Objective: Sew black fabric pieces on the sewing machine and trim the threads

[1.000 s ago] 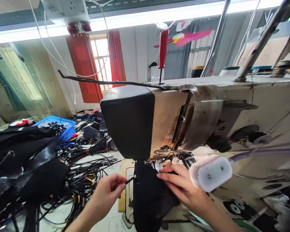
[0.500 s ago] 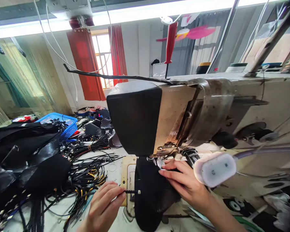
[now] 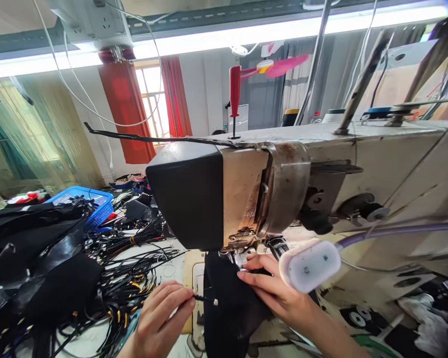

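Observation:
My left hand (image 3: pixel 166 311) pinches a short black cord (image 3: pixel 205 298) with a white tip, which reaches over the edge of a black fabric piece (image 3: pixel 226 313). That fabric lies under the head of a sewing machine (image 3: pixel 242 194). My right hand (image 3: pixel 276 286) is close by the metal presser foot (image 3: pixel 239 259), its fingers bent on the fabric, with part of the cloth gathered beneath the palm. The needle is too small to make out, and the right thumb is partly hidden.
Many black cords (image 3: pixel 134 293) with yellow bits lie left of the machine bed. Behind them are piled black pieces (image 3: pixel 70 278) and a blue basket (image 3: pixel 100 209). A white lamp (image 3: pixel 311 266) hangs just above my right wrist. A red-handled screwdriver (image 3: pixel 235 92) stands on the machine.
The view has tilted up and turned right, so the machine sits lower and further left. Both hands keep nearly the same grip; the fabric's lower end now runs out of view.

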`<action>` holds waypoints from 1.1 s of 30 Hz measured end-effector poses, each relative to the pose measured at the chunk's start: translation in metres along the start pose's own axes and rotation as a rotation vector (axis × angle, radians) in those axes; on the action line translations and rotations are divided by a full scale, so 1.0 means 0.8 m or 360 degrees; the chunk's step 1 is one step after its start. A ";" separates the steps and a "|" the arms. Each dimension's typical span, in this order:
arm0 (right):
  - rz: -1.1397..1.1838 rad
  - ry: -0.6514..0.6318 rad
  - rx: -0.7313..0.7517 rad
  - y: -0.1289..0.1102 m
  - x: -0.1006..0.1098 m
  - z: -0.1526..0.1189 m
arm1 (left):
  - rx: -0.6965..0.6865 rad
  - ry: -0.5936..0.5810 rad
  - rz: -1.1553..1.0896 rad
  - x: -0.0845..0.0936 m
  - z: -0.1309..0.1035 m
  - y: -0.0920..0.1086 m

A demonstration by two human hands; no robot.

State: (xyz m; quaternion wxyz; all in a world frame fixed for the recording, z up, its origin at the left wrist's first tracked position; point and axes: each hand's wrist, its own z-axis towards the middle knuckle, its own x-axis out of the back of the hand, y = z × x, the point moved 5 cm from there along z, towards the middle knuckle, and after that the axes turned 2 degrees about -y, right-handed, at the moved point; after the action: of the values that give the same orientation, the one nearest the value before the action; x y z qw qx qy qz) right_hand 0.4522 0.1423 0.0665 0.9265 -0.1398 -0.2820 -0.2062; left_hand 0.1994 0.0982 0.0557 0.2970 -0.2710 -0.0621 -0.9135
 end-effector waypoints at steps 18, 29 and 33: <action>-0.0091 0.0158 0.0266 -0.026 0.000 -0.003 | 0.1822 -0.0736 -0.1106 -0.056 0.055 -0.058; -0.0103 0.0142 0.0061 -0.019 -0.026 -0.018 | 0.1819 -0.0876 -0.0804 -0.095 0.064 -0.048; -0.0118 0.0080 0.0026 -0.026 -0.034 -0.024 | 0.1888 -0.0836 -0.0780 -0.097 0.053 -0.056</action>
State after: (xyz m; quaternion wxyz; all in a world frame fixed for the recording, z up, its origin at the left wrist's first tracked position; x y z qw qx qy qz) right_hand 0.4310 0.1256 0.0386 0.9261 -0.1163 -0.2654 -0.2416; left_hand 0.2459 0.1858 0.0527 0.1552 -0.2531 -0.6803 -0.6701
